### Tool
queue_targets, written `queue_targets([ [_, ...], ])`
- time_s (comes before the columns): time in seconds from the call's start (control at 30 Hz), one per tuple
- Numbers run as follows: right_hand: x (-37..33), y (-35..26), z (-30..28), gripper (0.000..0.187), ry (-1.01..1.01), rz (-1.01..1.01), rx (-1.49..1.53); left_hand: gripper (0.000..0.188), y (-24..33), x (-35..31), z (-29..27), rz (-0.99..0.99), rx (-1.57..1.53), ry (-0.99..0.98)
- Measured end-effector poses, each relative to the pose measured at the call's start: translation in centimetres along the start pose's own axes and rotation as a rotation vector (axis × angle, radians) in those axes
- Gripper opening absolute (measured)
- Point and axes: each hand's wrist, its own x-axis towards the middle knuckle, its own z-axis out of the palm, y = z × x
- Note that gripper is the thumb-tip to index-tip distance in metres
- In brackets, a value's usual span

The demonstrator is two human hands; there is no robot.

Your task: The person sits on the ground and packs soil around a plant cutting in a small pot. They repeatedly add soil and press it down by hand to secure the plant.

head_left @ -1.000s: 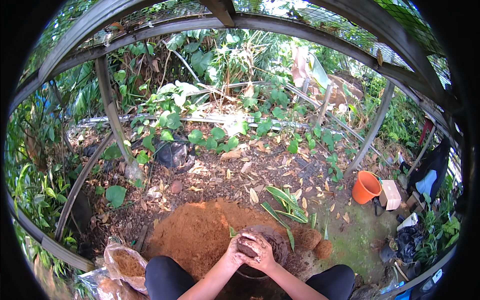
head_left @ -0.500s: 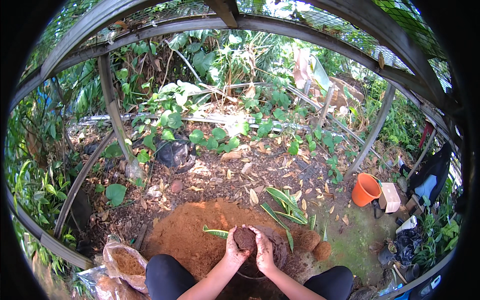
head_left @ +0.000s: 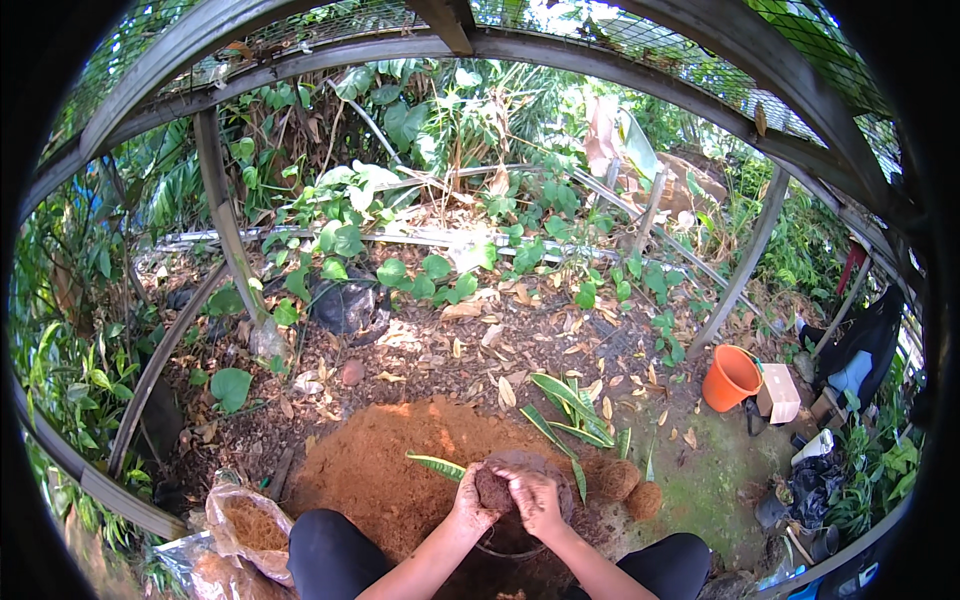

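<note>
My left hand [head_left: 475, 503] is cupped around a ball of dark, wet soil [head_left: 492, 488]. Curled fingers of my right hand [head_left: 538, 503] press on the ball's right side. Both hands are smeared with soil. Beneath them is a round container [head_left: 500, 551] with dark mud in it, mostly hidden by my hands. A green, yellow-edged snake plant leaf [head_left: 436, 464] sticks out to the left of my left hand; whether it touches the ball I cannot tell.
A brown, crumbly heap [head_left: 370, 455] spreads ahead and left. Snake plant leaves [head_left: 572, 408] lie beyond my hands, with fibrous brown balls [head_left: 645, 500] to the right. A plastic bag of fibre [head_left: 250, 525] sits by my left knee. An orange bucket [head_left: 732, 378] and cardboard box [head_left: 778, 392] stand farther right.
My right hand has shifted from the ball's side, fingers extended, to curled fingers pressing on it. The left hand still holds the ball in nearly the same place.
</note>
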Motion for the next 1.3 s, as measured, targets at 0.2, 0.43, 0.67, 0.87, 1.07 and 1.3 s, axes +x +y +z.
queue_targets([
  [0.2,-0.2,0.8,1.5,0.027,0.101,-0.144,-0.057,0.033,-0.4,-0.1,1.7,0.102,0.029,0.022],
  [0.43,-1.1,0.9,3.7,0.043,0.383,0.645,1.082,0.037,-0.3,-0.1,2.4,0.329,0.204,0.255],
  [0.67,-1.2,-1.8,2.6,0.057,0.091,-0.188,-0.392,0.033,1.4,-0.1,1.5,0.276,0.082,0.193],
  [0.87,-0.8,-1.5,1.9,0.054,0.000,-0.065,-0.268,0.039,1.2,-0.5,1.2,0.283,0.087,0.179],
  [1.07,0.0,-0.3,1.4,0.045,-0.124,0.119,0.034,0.043,1.1,-0.5,1.2,0.158,0.107,0.116],
  [1.3,0.8,0.7,1.4,0.026,-0.072,0.106,0.235,0.043,-0.9,-0.8,0.5,0.102,0.141,0.117],
])
